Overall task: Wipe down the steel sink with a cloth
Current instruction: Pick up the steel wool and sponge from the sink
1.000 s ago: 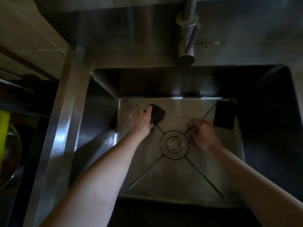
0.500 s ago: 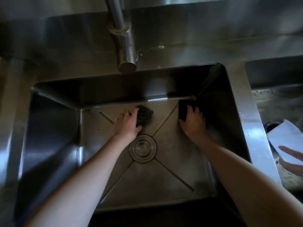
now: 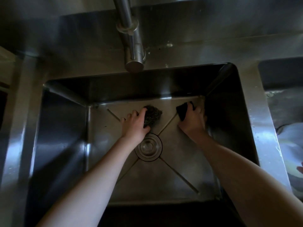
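A deep steel sink (image 3: 62, 128) fills the view, with a round drain (image 3: 148, 147) in the middle of its floor. My left hand (image 3: 134, 124) presses a dark steel-wool scrubber (image 3: 152, 116) onto the floor just behind the drain. Over in the far right corner, my right hand (image 3: 193, 122) grips a black cloth (image 3: 182, 112), which it holds against the floor near the right wall. Part of the cloth is hidden under my fingers.
A steel faucet spout (image 3: 133, 53) hangs over the back edge of the sink. To the right lies a second basin (image 3: 282, 102) with a white object (image 3: 290, 138) in it. Another person's fingertip (image 3: 300, 169) shows at the right edge.
My right hand went from the drain to the far right corner and closed on the black cloth. The left hand kept the scrubber near the drain. The view shifted right.
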### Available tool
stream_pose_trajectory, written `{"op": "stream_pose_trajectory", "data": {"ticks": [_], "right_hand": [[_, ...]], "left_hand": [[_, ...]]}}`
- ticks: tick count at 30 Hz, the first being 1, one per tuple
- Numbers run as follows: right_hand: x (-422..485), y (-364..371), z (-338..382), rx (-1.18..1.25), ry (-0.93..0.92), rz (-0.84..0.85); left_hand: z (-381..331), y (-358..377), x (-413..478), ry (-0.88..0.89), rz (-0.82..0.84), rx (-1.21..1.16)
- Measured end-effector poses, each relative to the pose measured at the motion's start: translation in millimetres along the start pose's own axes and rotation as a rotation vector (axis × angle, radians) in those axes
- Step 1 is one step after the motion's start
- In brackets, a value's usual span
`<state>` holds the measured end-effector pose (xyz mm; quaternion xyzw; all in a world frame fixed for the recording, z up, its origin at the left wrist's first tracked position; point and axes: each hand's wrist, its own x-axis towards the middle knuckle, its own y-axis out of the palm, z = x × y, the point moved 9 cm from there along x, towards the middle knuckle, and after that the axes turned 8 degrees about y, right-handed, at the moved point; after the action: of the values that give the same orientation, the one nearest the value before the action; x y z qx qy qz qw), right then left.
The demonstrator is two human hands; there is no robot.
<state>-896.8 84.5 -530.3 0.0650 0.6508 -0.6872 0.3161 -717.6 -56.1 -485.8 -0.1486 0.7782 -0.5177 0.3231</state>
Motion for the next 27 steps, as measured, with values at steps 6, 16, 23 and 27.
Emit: {"op": "stream_pose_trajectory", "data": {"ticks": [6, 16, 23, 27], "right_hand": [[-38.4, -10.0, 19.6, 0.043, -0.119, -0.014], [-118.9, -70.6, 98.3, -0.022, -0.368, 0.046], [-192.6, -119.7, 156.2, -0.060, -0.537, -0.015], [-238.6, -134.8, 189.6, -0.063, -0.643, -0.038]], "left_hand": [[15.3, -27.9, -27.2, -0.036, -0.091, -0.029], [57.8, -118.2, -104.8, -0.197, -0.225, 0.010], [100.9, -192.2, -188.3, -0.325, -0.351, -0.022], [120.0, -228.3, -230.9, -0.395, -0.357, -0.008]]}}
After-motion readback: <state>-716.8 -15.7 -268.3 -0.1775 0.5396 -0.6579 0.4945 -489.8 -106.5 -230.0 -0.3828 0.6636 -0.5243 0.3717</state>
